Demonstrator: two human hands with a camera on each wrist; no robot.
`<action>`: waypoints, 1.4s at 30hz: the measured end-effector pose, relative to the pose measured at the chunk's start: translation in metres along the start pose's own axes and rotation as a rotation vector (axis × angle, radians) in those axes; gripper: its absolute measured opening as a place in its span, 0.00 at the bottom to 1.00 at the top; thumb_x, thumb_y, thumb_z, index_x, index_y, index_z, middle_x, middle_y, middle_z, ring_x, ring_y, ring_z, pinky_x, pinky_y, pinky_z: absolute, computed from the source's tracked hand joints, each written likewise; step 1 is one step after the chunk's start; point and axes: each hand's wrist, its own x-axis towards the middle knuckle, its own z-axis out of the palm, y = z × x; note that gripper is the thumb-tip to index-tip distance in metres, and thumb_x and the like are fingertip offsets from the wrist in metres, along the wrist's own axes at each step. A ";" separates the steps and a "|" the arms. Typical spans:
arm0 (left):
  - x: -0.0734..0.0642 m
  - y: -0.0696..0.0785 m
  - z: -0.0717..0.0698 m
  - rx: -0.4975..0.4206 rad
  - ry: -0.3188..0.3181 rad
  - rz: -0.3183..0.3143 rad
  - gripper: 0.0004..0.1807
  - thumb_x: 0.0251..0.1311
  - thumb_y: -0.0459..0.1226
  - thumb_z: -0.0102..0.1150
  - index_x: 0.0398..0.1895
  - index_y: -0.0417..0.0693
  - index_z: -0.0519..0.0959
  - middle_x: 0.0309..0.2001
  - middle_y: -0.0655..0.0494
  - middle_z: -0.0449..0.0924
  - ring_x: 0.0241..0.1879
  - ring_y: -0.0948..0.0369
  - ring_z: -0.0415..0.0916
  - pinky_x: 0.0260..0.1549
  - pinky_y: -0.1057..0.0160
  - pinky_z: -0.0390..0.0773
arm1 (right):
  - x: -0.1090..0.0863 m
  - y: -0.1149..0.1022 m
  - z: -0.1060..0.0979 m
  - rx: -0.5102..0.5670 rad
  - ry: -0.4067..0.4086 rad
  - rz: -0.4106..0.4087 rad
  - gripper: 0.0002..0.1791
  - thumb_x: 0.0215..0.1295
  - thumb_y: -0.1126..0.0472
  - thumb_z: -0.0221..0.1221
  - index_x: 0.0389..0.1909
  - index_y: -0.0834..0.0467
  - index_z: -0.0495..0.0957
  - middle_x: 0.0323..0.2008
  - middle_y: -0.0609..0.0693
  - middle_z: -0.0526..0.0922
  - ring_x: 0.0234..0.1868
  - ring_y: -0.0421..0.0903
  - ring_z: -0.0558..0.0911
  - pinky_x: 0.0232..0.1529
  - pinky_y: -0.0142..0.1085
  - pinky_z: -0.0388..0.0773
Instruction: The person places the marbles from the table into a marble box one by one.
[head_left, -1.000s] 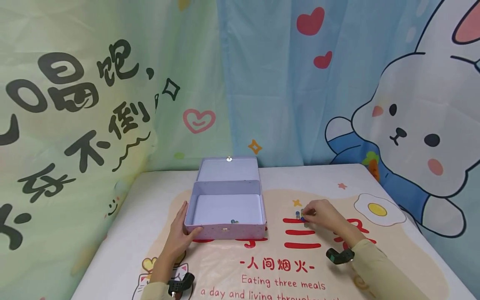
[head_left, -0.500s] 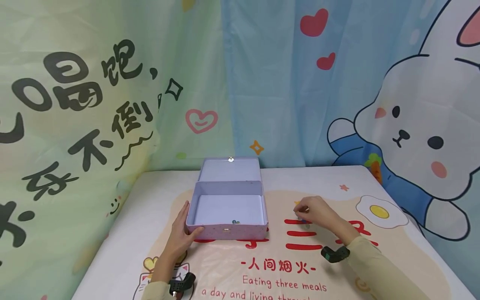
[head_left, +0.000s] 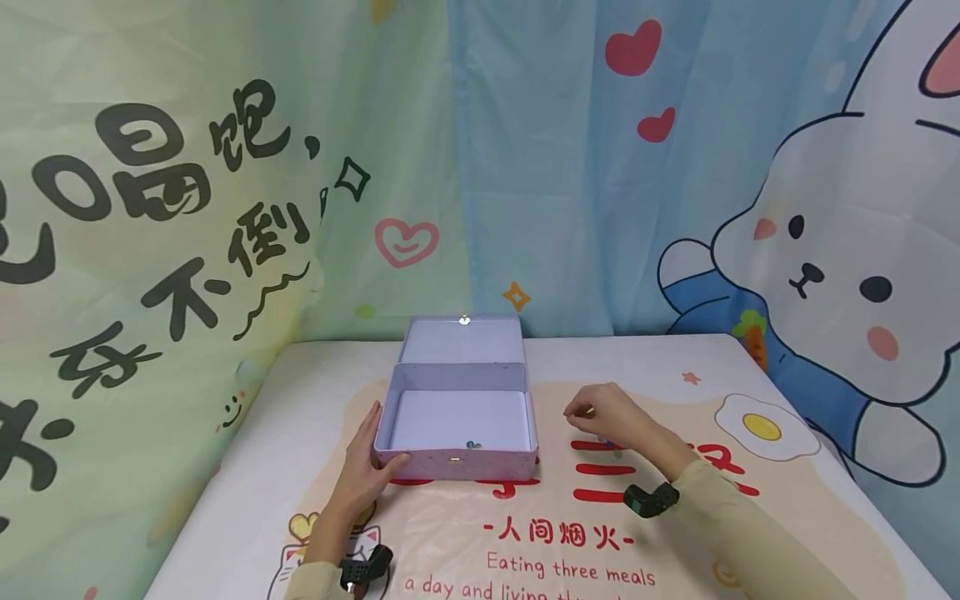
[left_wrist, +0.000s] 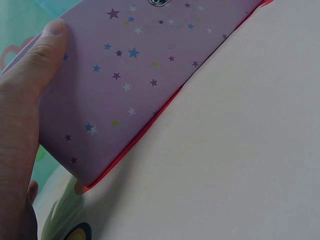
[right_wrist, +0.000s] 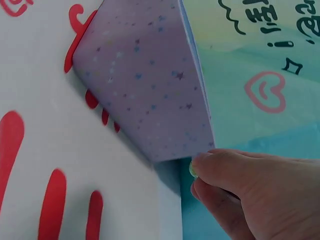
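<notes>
An open lilac tin box (head_left: 495,465) printed with small stars stands mid-table, its lid tipped back. My left hand (head_left: 362,467) holds its front left corner, the thumb lying on the starry front wall (left_wrist: 125,85) and the other fingers along the left side. Several small green-blue marbles (head_left: 473,445) lie inside by the front wall. To the right of the box, my right hand (head_left: 618,414) is raised over the table. Between its thumb and forefinger it pinches a small greenish marble (right_wrist: 193,169), mostly covered by the fingertips. A few more marbles (head_left: 617,454) show beneath that hand, partly hidden.
A printed tablecloth (head_left: 555,546) with red lettering and a fried-egg picture covers the table. Behind it hangs a curtain (head_left: 540,192) with hearts, a large rabbit and black writing. Each wrist wears a dark camera band.
My right hand has lifted from the marbles on the cloth and moved left toward the box, pinching one marble. The left hand keeps its place on the box. The head view shifts slightly.
</notes>
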 end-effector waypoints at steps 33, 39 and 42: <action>0.001 -0.001 0.000 0.015 0.018 0.049 0.52 0.51 0.51 0.66 0.76 0.53 0.48 0.76 0.49 0.45 0.74 0.44 0.45 0.65 0.33 0.50 | 0.054 -0.045 -0.004 -0.055 -0.058 -0.286 0.05 0.57 0.62 0.66 0.35 0.54 0.86 0.32 0.44 0.84 0.32 0.35 0.81 0.37 0.28 0.82; 0.001 0.001 -0.002 0.015 0.015 0.033 0.53 0.51 0.52 0.66 0.76 0.53 0.47 0.76 0.50 0.44 0.74 0.43 0.44 0.65 0.33 0.49 | 0.068 -0.046 -0.003 -0.016 -0.096 -0.338 0.06 0.58 0.63 0.65 0.36 0.53 0.86 0.32 0.43 0.83 0.34 0.35 0.82 0.38 0.27 0.82; 0.001 0.002 -0.002 0.002 0.012 0.029 0.53 0.51 0.52 0.65 0.76 0.56 0.46 0.76 0.50 0.44 0.74 0.44 0.44 0.66 0.33 0.49 | 0.075 -0.048 -0.002 -0.019 -0.102 -0.355 0.05 0.58 0.62 0.65 0.36 0.53 0.86 0.32 0.44 0.83 0.34 0.36 0.82 0.38 0.26 0.81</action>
